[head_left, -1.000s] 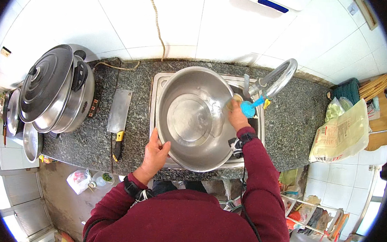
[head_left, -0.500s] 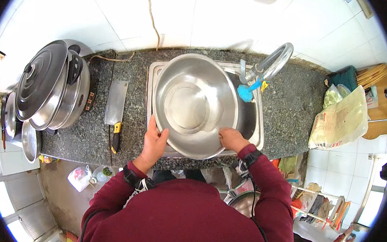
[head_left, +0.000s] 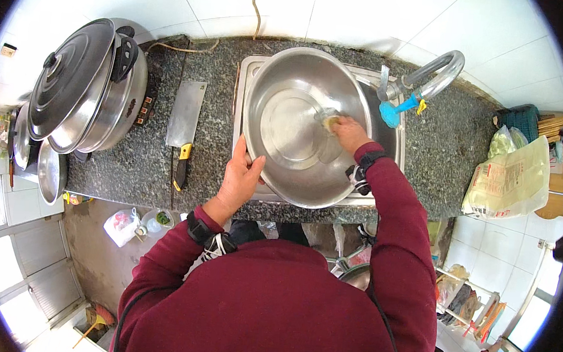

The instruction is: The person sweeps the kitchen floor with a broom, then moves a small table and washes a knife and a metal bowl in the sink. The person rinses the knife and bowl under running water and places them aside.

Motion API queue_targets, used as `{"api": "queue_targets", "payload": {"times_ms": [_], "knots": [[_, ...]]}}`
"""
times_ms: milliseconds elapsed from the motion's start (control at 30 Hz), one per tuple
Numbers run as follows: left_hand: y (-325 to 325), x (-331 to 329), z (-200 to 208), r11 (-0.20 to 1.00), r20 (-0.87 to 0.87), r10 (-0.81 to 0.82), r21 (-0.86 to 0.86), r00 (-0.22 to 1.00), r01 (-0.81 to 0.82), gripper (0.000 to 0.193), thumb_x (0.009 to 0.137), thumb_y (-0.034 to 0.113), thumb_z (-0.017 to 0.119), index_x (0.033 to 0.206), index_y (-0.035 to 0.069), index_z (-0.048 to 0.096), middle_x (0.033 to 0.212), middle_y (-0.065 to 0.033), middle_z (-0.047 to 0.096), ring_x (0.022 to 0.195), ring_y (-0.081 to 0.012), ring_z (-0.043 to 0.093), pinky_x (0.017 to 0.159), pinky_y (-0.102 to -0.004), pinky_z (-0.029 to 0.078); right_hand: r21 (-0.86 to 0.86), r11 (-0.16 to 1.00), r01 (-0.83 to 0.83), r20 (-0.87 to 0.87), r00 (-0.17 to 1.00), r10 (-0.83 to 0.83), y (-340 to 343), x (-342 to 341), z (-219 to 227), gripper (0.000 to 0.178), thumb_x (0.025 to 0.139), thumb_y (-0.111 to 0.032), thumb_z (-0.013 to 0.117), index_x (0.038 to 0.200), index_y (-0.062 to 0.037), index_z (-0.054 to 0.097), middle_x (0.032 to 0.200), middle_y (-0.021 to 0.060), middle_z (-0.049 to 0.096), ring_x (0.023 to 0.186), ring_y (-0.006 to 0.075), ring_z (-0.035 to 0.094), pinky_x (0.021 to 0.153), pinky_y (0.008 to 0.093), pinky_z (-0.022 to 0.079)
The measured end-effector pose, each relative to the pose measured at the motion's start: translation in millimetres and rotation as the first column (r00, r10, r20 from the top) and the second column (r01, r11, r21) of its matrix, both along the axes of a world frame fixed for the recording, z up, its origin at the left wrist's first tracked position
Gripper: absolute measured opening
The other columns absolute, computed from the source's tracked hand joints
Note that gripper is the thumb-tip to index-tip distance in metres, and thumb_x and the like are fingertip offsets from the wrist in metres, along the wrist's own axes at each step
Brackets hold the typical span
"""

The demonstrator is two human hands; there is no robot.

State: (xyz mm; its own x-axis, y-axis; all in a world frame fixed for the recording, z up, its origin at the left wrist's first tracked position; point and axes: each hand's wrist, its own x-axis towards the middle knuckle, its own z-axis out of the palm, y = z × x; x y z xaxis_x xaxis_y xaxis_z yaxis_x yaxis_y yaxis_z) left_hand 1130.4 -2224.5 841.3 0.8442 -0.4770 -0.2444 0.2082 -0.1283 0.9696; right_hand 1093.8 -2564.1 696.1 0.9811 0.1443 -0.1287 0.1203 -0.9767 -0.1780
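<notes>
A wide stainless steel basin (head_left: 271, 96) rests over the metal sink (head_left: 396, 162), tilted a little. Its near-left rim is in my left hand (head_left: 238, 180), with the thumb on the inner side and the fingers along the outside. Inside the basin, my right hand (head_left: 351, 135) is closed on a small yellowish pad (head_left: 329, 121), pressed to the right part of the inner wall; its kind is too small to make out. Just right of the basin, a curved metal faucet (head_left: 445, 70) ends in a blue spout (head_left: 392, 112).
Left of the sink lies a cleaver (head_left: 185, 119) with a yellow and black handle. Farther left stands a large lidded steamer pot (head_left: 96, 95). A pale plastic bag (head_left: 513, 178) sits at the counter's right end. The dark stone counter (head_left: 224, 105) runs along a tiled wall.
My right hand has moved from the basin's near-right rim into the basin, and the yellowish pad now shows in it. My left hand stays on the rim. The view has shifted slightly.
</notes>
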Motion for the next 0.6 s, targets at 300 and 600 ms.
{"api": "queue_targets", "payload": {"times_ms": [300,600], "knots": [[0,0,-3,0.999,-0.038,0.008,-0.048,0.999,-0.01,0.066,0.093,0.006,0.054,0.146,-0.001,0.015,0.086,-0.0071,0.063,0.064,-0.0094,0.059,0.049,-0.0247,0.052,0.239,0.968,0.07,-0.694,0.71,0.12,55,-59,77,0.03,0.084,-0.028,0.057,0.101,-0.0058,0.069,0.099,0.0206,0.067,0.093,0.0359,0.064,0.082,0.0442,0.05],[-6,-5,-2,0.995,0.284,0.013,0.091,0.959,-0.04,0.051,0.096,0.007,0.051,0.141,-0.002,0.029,0.107,-0.0065,0.06,0.08,-0.007,0.053,0.07,-0.0217,0.047,0.951,0.175,0.254,-0.243,0.967,-0.082,164,77,85,0.024,0.09,-0.021,0.062,0.102,-0.0002,0.061,0.092,0.0128,0.068,0.084,0.0185,0.063,0.077,0.0323,0.05]]}}
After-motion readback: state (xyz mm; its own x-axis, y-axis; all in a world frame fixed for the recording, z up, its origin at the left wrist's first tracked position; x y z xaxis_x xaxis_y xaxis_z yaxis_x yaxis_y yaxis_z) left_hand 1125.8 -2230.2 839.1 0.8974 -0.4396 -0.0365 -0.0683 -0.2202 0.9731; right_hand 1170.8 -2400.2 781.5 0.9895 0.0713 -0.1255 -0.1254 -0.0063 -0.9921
